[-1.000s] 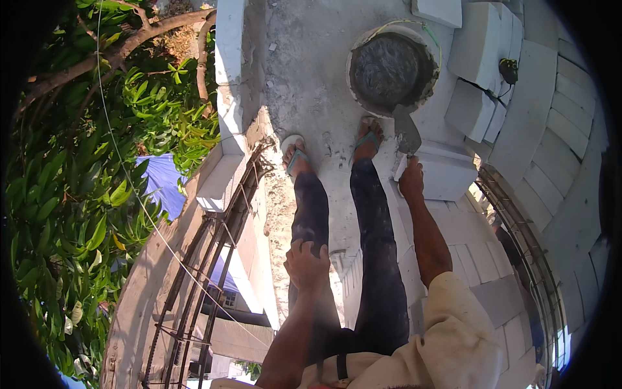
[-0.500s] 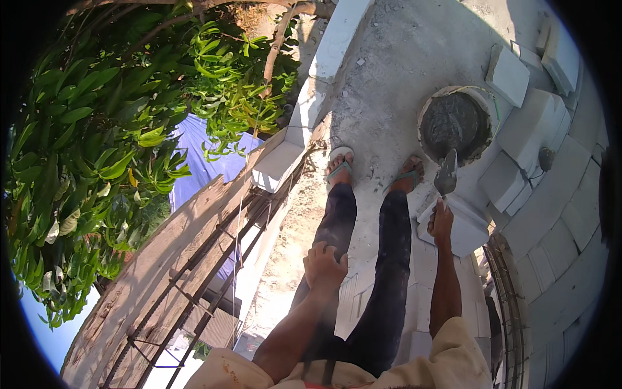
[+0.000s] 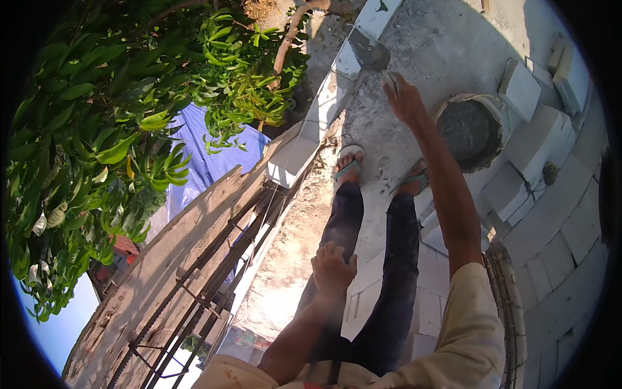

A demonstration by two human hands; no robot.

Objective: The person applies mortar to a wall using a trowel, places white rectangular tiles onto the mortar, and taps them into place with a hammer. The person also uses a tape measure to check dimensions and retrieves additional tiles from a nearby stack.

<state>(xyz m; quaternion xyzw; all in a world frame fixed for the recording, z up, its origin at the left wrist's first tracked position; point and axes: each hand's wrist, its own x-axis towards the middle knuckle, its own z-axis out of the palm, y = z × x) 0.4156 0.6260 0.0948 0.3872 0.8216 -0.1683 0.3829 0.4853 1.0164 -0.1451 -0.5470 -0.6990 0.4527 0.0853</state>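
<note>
My right hand (image 3: 405, 100) is closed round the handle of a trowel (image 3: 377, 58), its arm stretched out ahead. The mortar-coated blade is at the top of a low white block wall (image 3: 346, 63). Grey mortar (image 3: 358, 43) lies on the wall beside it. My left hand (image 3: 333, 267) rests bent over my left knee; whether its fingers grip the trouser cloth I cannot make out. To the right of my right forearm stands a round bucket (image 3: 497, 135) with wet grey mortar inside.
Several white blocks (image 3: 541, 139) are stacked at right by a block wall (image 3: 551, 253). My sandalled feet (image 3: 350, 163) stand on dusty floor. A steel rebar cage (image 3: 194, 298) and a wooden plank (image 3: 142, 292) run along the left, near leafy branches (image 3: 84, 129) and a blue tarp (image 3: 217, 146).
My right hand has swung the trowel forward and left, from beside the bucket to the low wall. Mortar now shows on the wall there. My left hand stays at the knee.
</note>
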